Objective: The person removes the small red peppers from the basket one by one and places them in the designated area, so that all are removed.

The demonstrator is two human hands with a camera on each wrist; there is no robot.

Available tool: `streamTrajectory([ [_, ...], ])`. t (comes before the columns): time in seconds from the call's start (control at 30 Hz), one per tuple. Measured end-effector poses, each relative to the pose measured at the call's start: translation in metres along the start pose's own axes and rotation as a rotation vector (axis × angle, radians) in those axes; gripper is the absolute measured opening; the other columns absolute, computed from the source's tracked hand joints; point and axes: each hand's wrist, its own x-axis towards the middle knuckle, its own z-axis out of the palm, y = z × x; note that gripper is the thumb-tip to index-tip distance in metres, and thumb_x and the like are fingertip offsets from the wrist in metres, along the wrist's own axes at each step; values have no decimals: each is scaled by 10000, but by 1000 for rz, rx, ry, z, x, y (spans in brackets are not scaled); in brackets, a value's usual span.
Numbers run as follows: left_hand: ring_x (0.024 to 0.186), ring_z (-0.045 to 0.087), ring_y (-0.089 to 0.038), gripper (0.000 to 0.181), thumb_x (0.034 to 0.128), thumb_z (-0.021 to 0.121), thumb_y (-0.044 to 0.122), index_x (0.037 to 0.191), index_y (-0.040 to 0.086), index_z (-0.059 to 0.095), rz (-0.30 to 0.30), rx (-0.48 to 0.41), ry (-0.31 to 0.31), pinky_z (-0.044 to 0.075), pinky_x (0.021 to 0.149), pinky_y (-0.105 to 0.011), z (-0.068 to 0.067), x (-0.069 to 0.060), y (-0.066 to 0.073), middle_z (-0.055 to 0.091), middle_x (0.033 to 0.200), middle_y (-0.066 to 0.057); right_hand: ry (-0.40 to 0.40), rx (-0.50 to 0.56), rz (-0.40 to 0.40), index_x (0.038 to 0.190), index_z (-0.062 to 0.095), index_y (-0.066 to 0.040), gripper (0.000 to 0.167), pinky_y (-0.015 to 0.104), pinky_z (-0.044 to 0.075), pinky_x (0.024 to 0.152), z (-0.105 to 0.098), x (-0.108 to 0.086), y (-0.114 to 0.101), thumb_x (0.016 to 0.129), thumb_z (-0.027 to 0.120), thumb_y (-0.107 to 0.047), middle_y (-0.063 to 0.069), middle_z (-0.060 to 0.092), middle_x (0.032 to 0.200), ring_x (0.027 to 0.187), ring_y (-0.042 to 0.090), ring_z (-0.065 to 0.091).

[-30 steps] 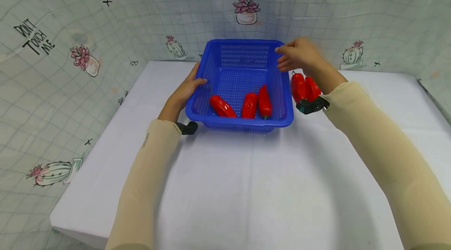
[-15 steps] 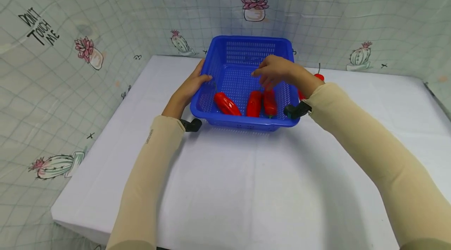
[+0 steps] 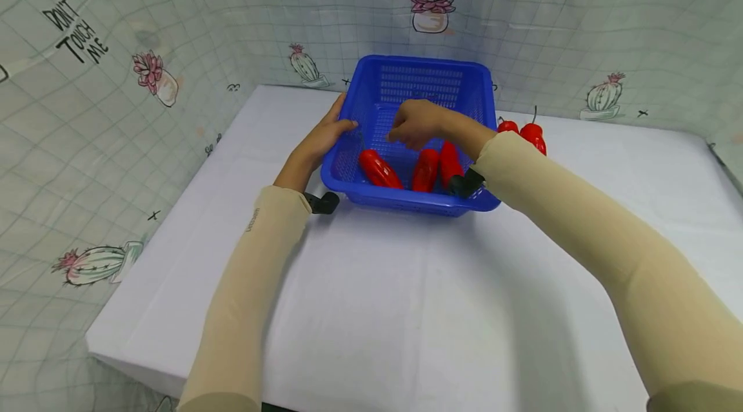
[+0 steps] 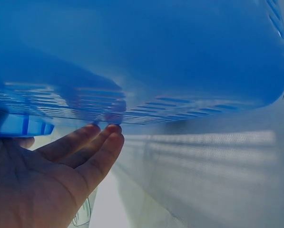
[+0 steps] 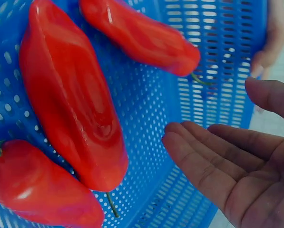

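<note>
In the head view my left hand [image 3: 319, 141] holds the left side of a blue perforated basket [image 3: 406, 198], thumb over its rim. The left wrist view shows that hand's [image 4: 51, 180] fingers nearly straight against the basket's outer wall [image 4: 180, 52]. Over the basket's middle hovers my right hand [image 3: 420, 123], empty. In the right wrist view its [image 5: 232, 171] fingers are extended and apart from the peppers. Three red peppers lie inside: one at left [image 3: 380, 170], one near the middle [image 3: 425, 170], one farther right [image 3: 450, 164], partly hidden by my right arm.
Two more red peppers, one [image 3: 507, 126] beside the other [image 3: 533, 135], are on the white-covered table [image 3: 371, 309] right of the basket, partly behind my right sleeve. A printed cloth [image 3: 511, 19] hangs behind and to the left.
My right hand has moved left from the basket's right rim to above its middle. My left hand keeps its hold, and the three peppers inside lie much as before. The head view has shifted slightly.
</note>
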Motion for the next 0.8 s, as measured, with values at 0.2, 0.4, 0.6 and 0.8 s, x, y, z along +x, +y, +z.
streamTrajectory([
  [0.2,1501,177,-265,783,948,450,141,1594,264,26,-1,15,-4,193,1206,-439,-1,2,0,93,1656,-39,-71,-62,37,1235,622,77,387,375,577,832,6,15,-7,975,585,-208,261,626,1239,1073,369,662],
  [0.4,1497,197,-268,774,955,442,135,1594,270,25,0,16,-6,194,1207,-434,-1,2,-1,128,1649,-56,-114,-53,65,1252,617,55,386,400,564,868,12,27,-9,975,587,-213,240,625,1260,1102,366,652],
  [0.6,1499,188,-252,772,962,444,149,1594,269,16,-16,12,-2,188,1209,-422,-2,0,0,115,1652,-39,-143,-34,53,1221,631,49,359,397,567,863,20,34,-8,970,594,-205,226,641,1221,1074,352,661],
  [0.8,1504,165,-236,775,963,451,164,1591,293,17,-22,20,-6,182,1210,-417,-3,3,-1,101,1655,-16,-222,-11,-1,1315,570,59,456,384,571,854,30,43,-2,949,631,-208,223,634,1228,1056,314,676],
])
